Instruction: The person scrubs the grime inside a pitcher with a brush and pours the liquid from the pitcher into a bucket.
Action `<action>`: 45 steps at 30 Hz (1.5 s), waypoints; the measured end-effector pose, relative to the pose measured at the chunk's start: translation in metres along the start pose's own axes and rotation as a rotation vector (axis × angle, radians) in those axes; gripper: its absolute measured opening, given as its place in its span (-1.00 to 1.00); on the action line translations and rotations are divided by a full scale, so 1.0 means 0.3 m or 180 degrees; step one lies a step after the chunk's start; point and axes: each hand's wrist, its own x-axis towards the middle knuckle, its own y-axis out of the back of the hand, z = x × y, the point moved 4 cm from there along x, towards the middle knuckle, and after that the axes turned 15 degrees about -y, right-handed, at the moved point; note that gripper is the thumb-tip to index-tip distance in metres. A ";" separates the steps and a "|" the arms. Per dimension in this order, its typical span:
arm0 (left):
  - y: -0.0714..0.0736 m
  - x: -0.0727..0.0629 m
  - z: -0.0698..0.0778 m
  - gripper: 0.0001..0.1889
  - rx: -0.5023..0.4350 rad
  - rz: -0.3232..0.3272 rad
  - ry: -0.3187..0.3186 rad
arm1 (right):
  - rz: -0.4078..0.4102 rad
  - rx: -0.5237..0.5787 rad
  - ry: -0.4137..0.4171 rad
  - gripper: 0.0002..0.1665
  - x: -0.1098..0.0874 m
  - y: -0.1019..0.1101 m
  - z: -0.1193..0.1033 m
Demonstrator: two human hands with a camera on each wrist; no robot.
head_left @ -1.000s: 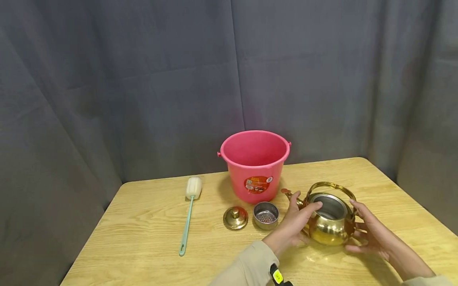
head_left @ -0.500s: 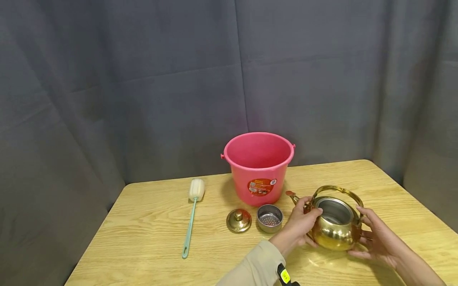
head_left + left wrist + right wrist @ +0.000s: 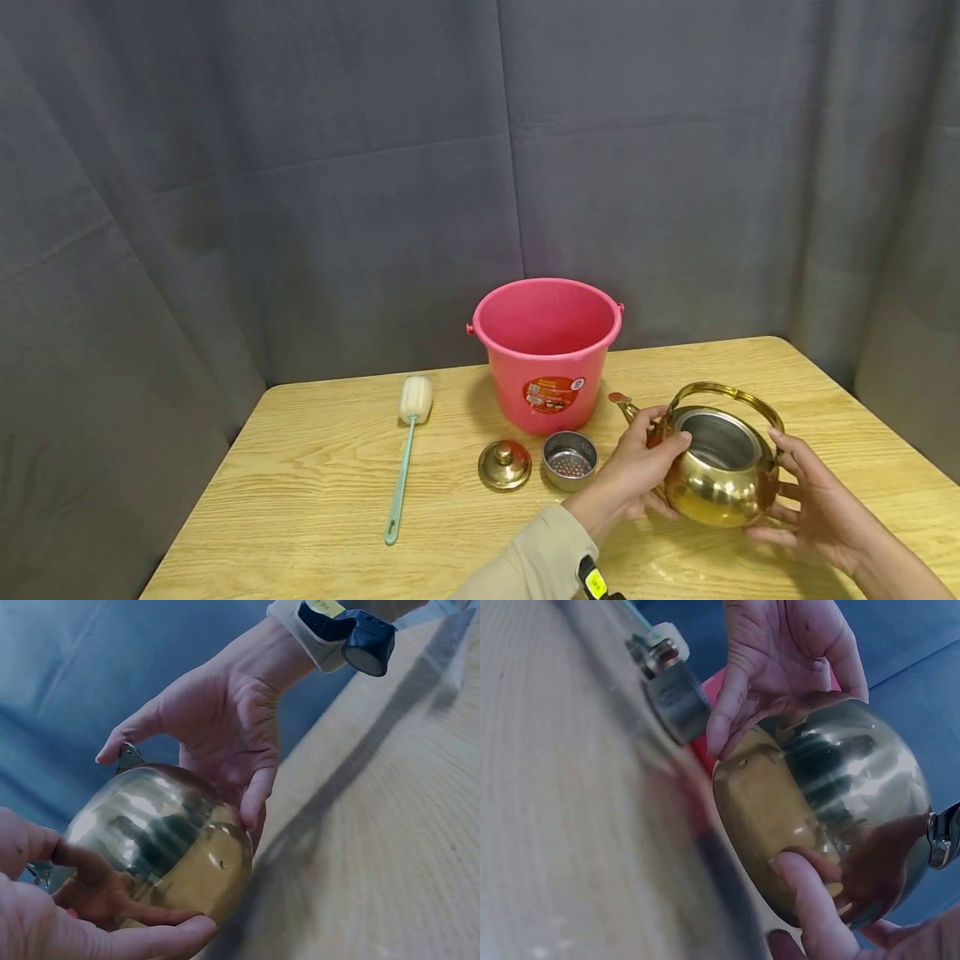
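Note:
A shiny gold metal teapot [image 3: 723,496], lidless and with an arched handle over its mouth, is held between both hands at the right. My left hand [image 3: 637,471] grips the spout side, its thumb at the rim and its fingers lower down. My right hand [image 3: 825,508] holds the opposite side, with a fingertip by the handle's foot and other fingers low on the body. In the right wrist view the underside of the teapot [image 3: 832,795] shows, seemingly just off the table. Left of it stand a steel strainer cup [image 3: 570,467] and a gold lid [image 3: 505,465].
A pink bucket [image 3: 551,375] stands behind the strainer cup. Farther left lies a sponge bottle brush [image 3: 408,442] with a pale green handle. Everything rests on a wooden table [image 3: 315,483], and grey curtains [image 3: 375,167] hang around its back and sides.
The teapot and both hands shift a little to the right, and the teapot rises slightly in the last half second. The whole scene drifts slightly right and down in the head view.

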 end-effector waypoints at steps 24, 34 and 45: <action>0.069 -0.030 0.236 -0.58 0.0207 -0.0645 -0.0172 | -0.1038 -0.0281 0.0103 -0.59 -0.115 -0.082 -0.163; 0.142 -0.032 0.352 -0.46 0.0427 -0.0824 -0.0291 | -0.1029 -0.0390 0.0250 -0.67 -0.125 -0.152 -0.237; 0.268 -0.016 0.526 -0.23 0.0591 -0.0604 -0.0589 | -0.1201 -0.0454 0.0577 -0.70 -0.133 -0.282 -0.333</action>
